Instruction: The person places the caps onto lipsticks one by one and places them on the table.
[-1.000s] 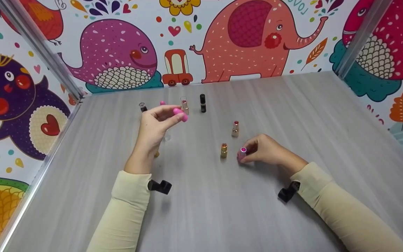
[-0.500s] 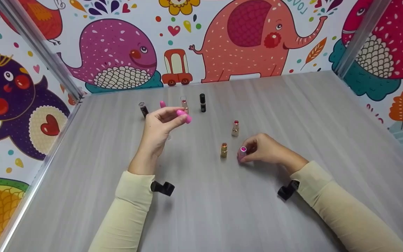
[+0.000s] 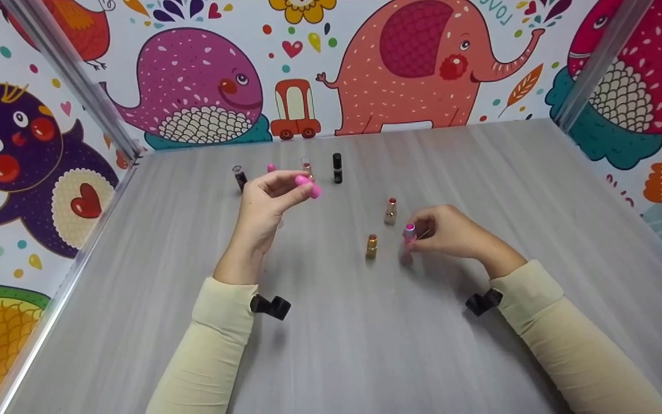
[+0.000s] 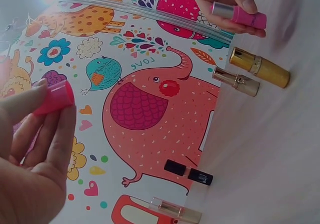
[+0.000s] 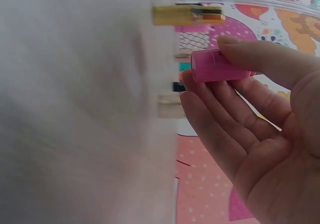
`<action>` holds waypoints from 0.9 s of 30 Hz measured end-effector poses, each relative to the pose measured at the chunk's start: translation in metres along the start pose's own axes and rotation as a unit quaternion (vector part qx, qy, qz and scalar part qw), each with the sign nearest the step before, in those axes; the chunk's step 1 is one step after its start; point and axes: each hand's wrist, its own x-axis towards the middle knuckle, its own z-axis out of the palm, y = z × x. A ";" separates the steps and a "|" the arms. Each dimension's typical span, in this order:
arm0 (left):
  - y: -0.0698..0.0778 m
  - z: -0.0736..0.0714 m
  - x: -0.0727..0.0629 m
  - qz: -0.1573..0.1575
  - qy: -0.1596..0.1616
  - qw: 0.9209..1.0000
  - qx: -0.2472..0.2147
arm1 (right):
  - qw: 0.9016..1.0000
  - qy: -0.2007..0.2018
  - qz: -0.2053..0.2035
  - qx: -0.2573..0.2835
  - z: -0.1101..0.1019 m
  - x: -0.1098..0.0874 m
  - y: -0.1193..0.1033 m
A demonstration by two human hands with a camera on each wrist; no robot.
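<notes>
My left hand pinches a bright pink lipstick cap in the air; in the left wrist view the cap points its open end away from the palm. In my right hand, thumb and fingers grip an uncapped pink lipstick tube, upright and raised over the table, its silver collar showing in the left wrist view. Just left of it stands a gold lipstick with no cap. A second uncapped lipstick, paler gold with a red tip, stands slightly farther back.
Along the back stand a black lipstick, a clear-capped lipstick, a dark tube with a clear top and a pink-tipped item partly behind my left hand. Printed panels border the grey table.
My right hand has lifted the pink lipstick tube off the table and slightly away from me. My left hand has shifted a little to the right with the cap.
</notes>
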 end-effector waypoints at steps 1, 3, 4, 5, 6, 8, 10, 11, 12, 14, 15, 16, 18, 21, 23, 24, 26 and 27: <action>0.001 0.000 0.000 0.002 0.001 1.000 0.001 | 1.000 0.005 0.003 -0.004 -0.003 0.000 -0.002; 0.001 0.000 0.000 0.005 0.002 1.000 0.002 | 1.000 0.014 0.005 -0.006 -0.009 -0.001 -0.005; 0.001 -0.001 0.000 0.007 0.002 1.000 0.002 | 1.000 0.020 0.004 -0.007 -0.011 0.000 -0.007; 0.001 -0.001 0.000 0.008 0.002 1.000 0.001 | 1.000 0.026 0.006 -0.008 -0.013 0.000 -0.009; 0.002 -0.001 0.000 0.007 0.002 1.000 0.000 | 0.999 0.031 0.006 -0.008 -0.015 0.000 -0.010; 0.001 -0.001 0.001 0.005 0.002 1.000 -0.003 | 0.999 0.040 0.007 -0.007 -0.018 0.000 -0.014; 0.002 -0.001 0.001 0.005 0.002 1.000 -0.003 | 0.999 0.047 0.010 -0.005 -0.019 0.001 -0.018; 0.002 -0.001 0.000 0.004 0.002 1.000 -0.004 | 0.999 0.051 0.013 -0.004 -0.020 0.001 -0.021; 0.002 0.000 0.000 0.005 0.002 1.000 -0.005 | 0.998 0.054 0.014 -0.001 -0.020 0.002 -0.022; 0.002 0.001 0.000 0.007 0.001 1.000 -0.006 | 0.998 0.060 0.015 0.003 -0.019 0.004 -0.026; 0.002 0.001 0.000 0.008 0.001 1.000 -0.006 | 0.998 0.063 0.014 0.006 -0.019 0.005 -0.028; 0.002 0.002 0.000 0.008 0.001 1.000 -0.008 | 0.998 0.065 0.014 0.008 -0.019 0.006 -0.030; 0.002 0.002 -0.001 0.006 0.001 1.000 -0.011 | 0.998 0.068 0.012 0.012 -0.018 0.009 -0.035; 0.001 0.003 -0.002 0.001 0.004 1.000 -0.012 | 0.997 0.070 0.013 0.014 -0.017 0.012 -0.041; 0.001 0.004 -0.003 0.000 0.004 1.000 -0.013 | 0.997 0.071 0.018 0.018 -0.016 0.014 -0.044; 0.001 0.005 -0.003 0.001 0.003 1.000 -0.014 | 0.997 0.072 0.020 0.020 -0.015 0.015 -0.046; 0.002 0.006 -0.003 0.003 0.001 1.000 -0.016 | 0.997 0.073 0.024 0.026 -0.014 0.017 -0.048; 0.002 0.007 -0.003 0.004 -0.001 1.000 -0.017 | 0.996 0.074 0.026 0.029 -0.014 0.018 -0.049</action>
